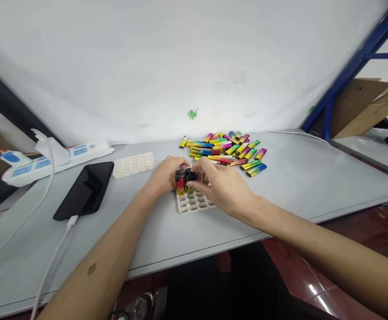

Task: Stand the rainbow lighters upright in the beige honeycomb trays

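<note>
Low in the middle of the table is a white tray (197,203) with rows of holes, its near rows bare. Several lighters with black tops stand upright in its far left part, a red and yellow lighter (180,185) at the front. My right hand (225,184) is over the tray, thumb and fingers closed on a black-topped lighter (192,177). Curled round the far left side of the standing lighters is my left hand (170,172); its fingertips are hidden behind them, and I cannot make out what they grip.
Behind the hands lies a loose pile of shiny multicoloured lighters (229,149). A second white tray (134,165) sits to the left. Further left are a black phone (85,190) on a white cable (57,253) and a power strip (59,161). A white wall (180,66) rises behind.
</note>
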Available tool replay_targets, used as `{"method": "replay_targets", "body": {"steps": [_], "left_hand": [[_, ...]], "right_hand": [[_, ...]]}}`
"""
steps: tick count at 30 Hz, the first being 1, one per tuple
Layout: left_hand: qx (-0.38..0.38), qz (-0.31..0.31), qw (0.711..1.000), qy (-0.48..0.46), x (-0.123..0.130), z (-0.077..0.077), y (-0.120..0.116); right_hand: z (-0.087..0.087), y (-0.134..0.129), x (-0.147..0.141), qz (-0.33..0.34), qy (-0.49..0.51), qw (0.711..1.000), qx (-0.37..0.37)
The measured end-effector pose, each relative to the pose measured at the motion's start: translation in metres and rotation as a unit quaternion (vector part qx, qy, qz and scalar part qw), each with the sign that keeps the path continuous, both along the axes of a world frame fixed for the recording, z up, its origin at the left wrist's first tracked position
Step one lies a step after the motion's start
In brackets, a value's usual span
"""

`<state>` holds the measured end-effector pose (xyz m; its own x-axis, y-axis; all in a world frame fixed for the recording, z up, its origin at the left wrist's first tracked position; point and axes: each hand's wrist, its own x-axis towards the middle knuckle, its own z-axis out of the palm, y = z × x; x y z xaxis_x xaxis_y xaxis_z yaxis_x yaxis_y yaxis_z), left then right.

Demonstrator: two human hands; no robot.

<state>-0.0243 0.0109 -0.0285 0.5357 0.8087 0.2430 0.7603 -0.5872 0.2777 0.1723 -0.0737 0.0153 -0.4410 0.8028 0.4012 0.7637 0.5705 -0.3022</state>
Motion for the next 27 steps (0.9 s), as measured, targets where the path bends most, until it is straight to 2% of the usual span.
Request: {"method": "replay_targets", "body": {"steps": [4,11,17,27], "left_hand": [[0.001,0.006,1.0,-0.001,0.0,-0.002,0.001],[0.022,-0.018,0.999,-0.018,-0.004,-0.003,0.001],[0.019,-0.009,1.0,-0.018,-0.001,0.0,0.0],[-0.014,0.01,0.999,-0.037,0.0,0.01,-0.01]], "right_hand": [[0.001,0.001,-0.002,-0.01,-0.021,1.0,0.005],[0.007,0.0,-0.005,-0.026,-0.077,0.996,0.044],[0.013,-0.004,0.002,-0.016,-0.114,0.992,0.05],[0.005,-0.015,0.005,-0.019,-0.141,0.986,0.085]]}}
